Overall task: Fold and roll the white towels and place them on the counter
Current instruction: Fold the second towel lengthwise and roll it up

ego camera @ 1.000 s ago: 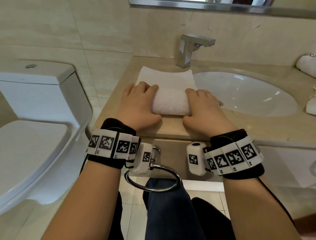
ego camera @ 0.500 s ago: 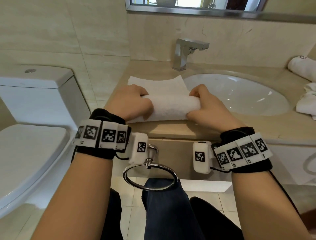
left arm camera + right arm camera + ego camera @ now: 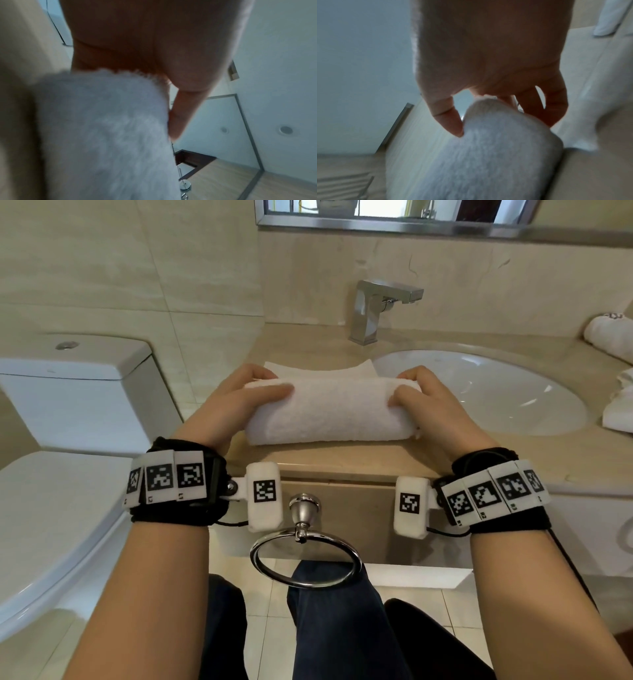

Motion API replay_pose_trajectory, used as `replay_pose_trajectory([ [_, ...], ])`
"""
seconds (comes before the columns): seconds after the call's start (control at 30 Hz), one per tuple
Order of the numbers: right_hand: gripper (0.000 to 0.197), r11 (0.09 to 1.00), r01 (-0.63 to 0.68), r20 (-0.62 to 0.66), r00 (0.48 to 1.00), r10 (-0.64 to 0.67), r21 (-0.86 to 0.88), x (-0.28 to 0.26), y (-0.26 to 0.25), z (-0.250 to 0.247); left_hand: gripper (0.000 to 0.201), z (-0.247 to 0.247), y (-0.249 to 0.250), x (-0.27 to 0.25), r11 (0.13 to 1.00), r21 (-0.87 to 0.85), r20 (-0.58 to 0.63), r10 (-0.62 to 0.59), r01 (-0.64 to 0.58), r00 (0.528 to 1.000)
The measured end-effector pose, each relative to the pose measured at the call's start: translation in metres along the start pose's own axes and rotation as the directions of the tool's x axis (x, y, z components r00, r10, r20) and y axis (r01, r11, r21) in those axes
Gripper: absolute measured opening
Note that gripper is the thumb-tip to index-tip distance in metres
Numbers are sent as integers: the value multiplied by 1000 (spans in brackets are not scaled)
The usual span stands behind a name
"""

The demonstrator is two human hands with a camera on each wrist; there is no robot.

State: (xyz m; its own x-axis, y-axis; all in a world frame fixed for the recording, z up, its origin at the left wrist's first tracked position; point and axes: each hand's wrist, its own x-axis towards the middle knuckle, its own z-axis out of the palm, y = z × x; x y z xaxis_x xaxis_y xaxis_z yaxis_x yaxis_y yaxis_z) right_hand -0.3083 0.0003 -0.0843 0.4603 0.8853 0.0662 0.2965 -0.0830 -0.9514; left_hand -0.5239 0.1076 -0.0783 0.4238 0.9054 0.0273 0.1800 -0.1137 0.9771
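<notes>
Bright even head view, wide-angle bending at edges, both wrist views dim, bluish, blurred

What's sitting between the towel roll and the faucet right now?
In the head view, only the unrolled tail of the white towel, lying flat behind the roll, then bare counter up to the faucet.

A half-rolled white terry towel [image 3: 329, 412] on the beige stone counter [image 3: 342, 462], left of the sink.

The left hand [image 3: 227, 405] holds its left end, the right hand [image 3: 431, 405] its right end. The oval white sink [image 3: 496, 392] lies to the right. The square silver metal tap [image 3: 375, 309] stands behind. The white toilet [image 3: 68, 446] sits left. More rolled white towels [image 3: 613, 337] lie far right. A silver metal towel ring [image 3: 305, 556] hangs below the counter's front.
</notes>
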Motion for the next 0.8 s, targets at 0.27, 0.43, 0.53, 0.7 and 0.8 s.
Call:
replay_pose_trajectory([
  [0.27, 34, 997, 7, -179, 984, -21, -80, 9, 12, 3, 29, 13, -6, 13, 998, 34, -194, -38, 46, 980],
  [0.43, 39, 987, -56, -214, 977, 24, -147, 14, 12, 3, 27, 12, -9, 16, 993, 24, -204, -104, 111, 973],
  [0.53, 39, 955, -73, -196, 981, 16, -289, 17, 15, 0, 24, 13, -7, 18, 991, 53, -225, -110, 124, 968],
  [0.7, 47, 876, -153, -160, 983, 88, -458, 20, 11, -2, 33, 9, -5, 17, 965, 209, -251, -103, 158, 962],
  [0.8, 40, 857, -107, -204, 979, 3, -503, 18, 10, 0, 35, 13, -4, 15, 840, 542, -295, 212, -19, 932],
])
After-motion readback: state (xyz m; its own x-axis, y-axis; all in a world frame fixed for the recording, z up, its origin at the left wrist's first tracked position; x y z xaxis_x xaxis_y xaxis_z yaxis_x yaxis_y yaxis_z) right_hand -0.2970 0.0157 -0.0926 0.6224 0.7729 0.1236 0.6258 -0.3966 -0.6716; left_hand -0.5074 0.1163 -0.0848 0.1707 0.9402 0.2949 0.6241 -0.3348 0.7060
